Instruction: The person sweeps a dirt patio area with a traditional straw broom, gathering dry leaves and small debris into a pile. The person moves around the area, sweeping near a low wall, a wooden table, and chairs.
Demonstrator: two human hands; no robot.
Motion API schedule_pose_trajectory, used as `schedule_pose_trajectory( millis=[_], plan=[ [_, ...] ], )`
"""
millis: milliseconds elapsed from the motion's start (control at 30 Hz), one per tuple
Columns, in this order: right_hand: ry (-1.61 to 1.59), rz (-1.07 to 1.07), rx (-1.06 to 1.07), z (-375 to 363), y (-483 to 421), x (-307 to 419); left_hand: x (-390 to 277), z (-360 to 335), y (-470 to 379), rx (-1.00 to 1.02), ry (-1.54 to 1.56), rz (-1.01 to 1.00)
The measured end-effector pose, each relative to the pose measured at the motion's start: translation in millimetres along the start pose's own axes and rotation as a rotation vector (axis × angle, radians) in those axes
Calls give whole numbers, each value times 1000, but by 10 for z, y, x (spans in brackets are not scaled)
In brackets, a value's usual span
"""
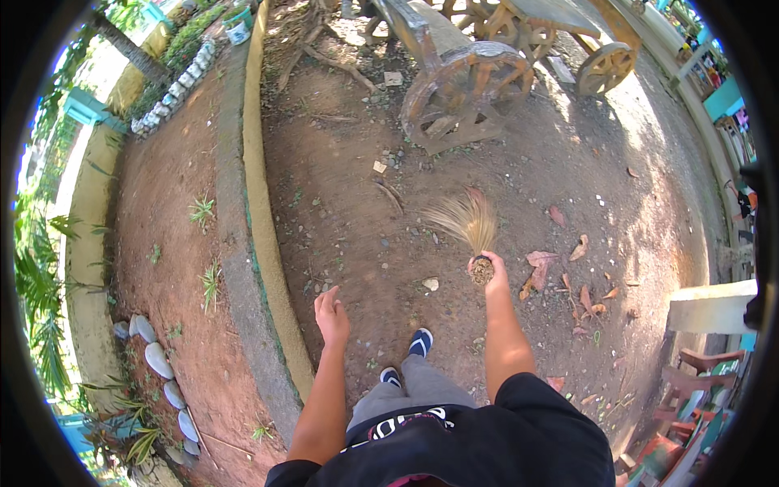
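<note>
A stick broom of thin, pale ribs (467, 220) is gripped at its bound end by my right hand (496, 271). Its cut butt faces up at me, and the bristles fan out ahead, over or on the bare soil. My left hand (332, 315) hangs empty over the soil near the low concrete curb (268, 243), its fingers loosely bent. Several dry brown leaves (538, 268) lie scattered to the right of the broom. A pale stone or scrap (431, 283) is on the ground between my hands.
Ahead stands a wooden bench with a wheel-shaped side (467, 85); tree roots (341, 67) spread left of it. Beyond the curb, rounded stones (159, 360) edge a planting strip. A concrete block (712, 306) and piled wooden chairs (700, 380) stand at right.
</note>
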State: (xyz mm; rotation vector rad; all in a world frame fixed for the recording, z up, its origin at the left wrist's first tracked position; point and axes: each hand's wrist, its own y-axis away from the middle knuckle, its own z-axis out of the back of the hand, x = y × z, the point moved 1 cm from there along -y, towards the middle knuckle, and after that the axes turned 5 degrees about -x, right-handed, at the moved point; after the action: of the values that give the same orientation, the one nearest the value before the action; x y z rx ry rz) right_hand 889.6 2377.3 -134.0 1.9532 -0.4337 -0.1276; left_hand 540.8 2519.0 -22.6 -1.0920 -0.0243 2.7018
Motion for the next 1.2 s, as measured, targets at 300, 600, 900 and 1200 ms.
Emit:
schedule_pose_trajectory(
  millis=[300, 600, 900, 1200],
  plan=[
    [269, 298, 30, -161, 1043, -1373, -640, -475, -200, 129, 124, -200],
    [25, -183, 75, 1416, 1133, 211, -1220, -911, -232, 329, 169, -411],
    [17, 456, -113, 1408, 1460, 328, -1588, -1333, -478, 504, 240, -524],
    [-126, -110, 253, -581, 606, -567, -2033, -1685, -1477, 645, 307, -751]
  ],
)
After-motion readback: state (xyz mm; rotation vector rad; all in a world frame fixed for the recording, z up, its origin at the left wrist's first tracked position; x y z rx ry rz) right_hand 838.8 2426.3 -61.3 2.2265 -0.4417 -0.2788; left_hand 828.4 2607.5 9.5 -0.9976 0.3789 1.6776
